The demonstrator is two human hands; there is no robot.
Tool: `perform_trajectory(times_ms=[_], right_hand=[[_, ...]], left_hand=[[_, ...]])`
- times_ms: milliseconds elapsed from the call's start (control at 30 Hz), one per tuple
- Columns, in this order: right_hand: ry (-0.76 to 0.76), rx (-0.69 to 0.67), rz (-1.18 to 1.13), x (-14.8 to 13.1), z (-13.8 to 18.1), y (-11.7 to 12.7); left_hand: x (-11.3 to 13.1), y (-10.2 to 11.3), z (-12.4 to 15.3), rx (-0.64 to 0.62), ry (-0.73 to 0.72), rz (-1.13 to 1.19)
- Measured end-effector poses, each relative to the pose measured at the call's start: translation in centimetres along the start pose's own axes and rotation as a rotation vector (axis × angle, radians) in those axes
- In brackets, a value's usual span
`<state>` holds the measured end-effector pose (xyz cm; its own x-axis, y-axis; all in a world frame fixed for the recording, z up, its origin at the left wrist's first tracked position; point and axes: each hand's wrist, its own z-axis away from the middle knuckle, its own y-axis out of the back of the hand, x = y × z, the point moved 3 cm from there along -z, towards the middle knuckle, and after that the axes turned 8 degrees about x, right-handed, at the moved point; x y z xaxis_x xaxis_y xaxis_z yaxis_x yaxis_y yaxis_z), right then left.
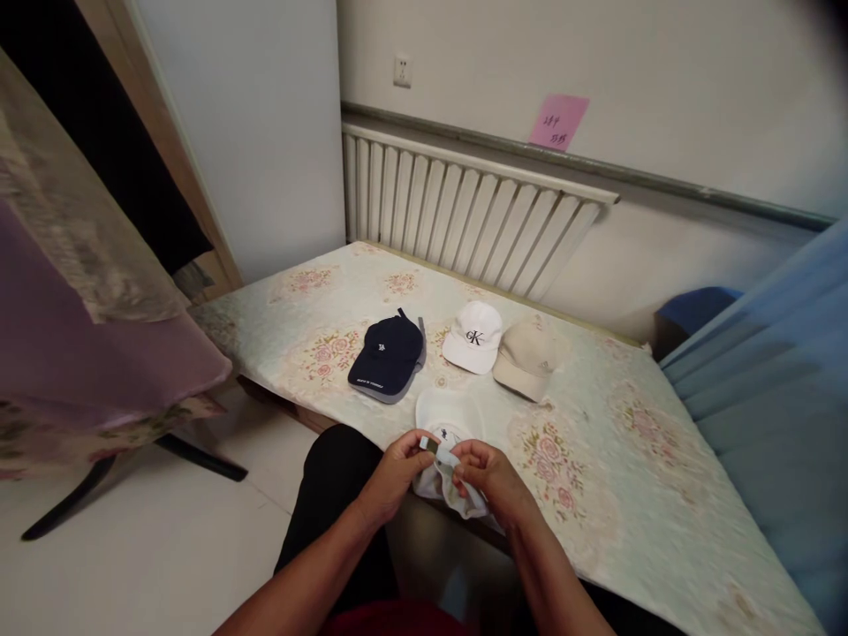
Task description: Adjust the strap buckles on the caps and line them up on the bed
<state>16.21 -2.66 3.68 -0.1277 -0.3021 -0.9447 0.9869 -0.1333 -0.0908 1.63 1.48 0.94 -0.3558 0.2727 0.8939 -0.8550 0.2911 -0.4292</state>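
Observation:
Both my hands hold a pale, whitish baseball cap [450,408] at the near edge of the bed, its brim pointing away from me. Fingers of my left hand [401,470] pinch the left part of the cap's back strap, where a dark green patch shows. Closed on the strap's other side is my right hand [487,470]. Beyond lie a navy cap [388,353] with a grey one partly under it, a white cap [473,336] with black CK letters, and a beige cap [528,358] touching the white one.
The caps lie on a bed [616,495] with a flowered cover. A white radiator [457,208] runs along the wall behind it. Clothes [86,309] hang over a black-legged chair or rack at left. A blue curtain [775,380] hangs at right.

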Motion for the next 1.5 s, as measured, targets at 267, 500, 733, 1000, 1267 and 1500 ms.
perform_trajectory(times_ms=[267, 500, 733, 1000, 1267, 1500], right_hand=[[-0.010, -0.067, 0.027, 0.4, -0.6, 0.1], [-0.110, 0.003, 0.002, 1.1, -0.8, -0.1], [-0.151, -0.059, -0.104, 1.5, -1.7, -0.4], [-0.134, -0.058, -0.088, 0.5, -2.1, -1.4], [-0.127, -0.031, 0.027, 0.7, -2.0, -0.3], [-0.127, -0.031, 0.062, 0.2, -1.8, -0.3]], left_hand=[[0.0, 0.1, -0.1, 0.013, -0.022, -0.014], [-0.1, 0.0, -0.1, -0.009, -0.007, 0.021], [-0.6, 0.2, -0.2, -0.004, -0.002, 0.044], [-0.5, 0.3, -0.3, -0.044, 0.009, 0.006], [1.2, 1.5, -0.1, -0.033, -0.053, -0.199], [3.0, 1.1, -0.5, -0.029, -0.052, -0.391]])
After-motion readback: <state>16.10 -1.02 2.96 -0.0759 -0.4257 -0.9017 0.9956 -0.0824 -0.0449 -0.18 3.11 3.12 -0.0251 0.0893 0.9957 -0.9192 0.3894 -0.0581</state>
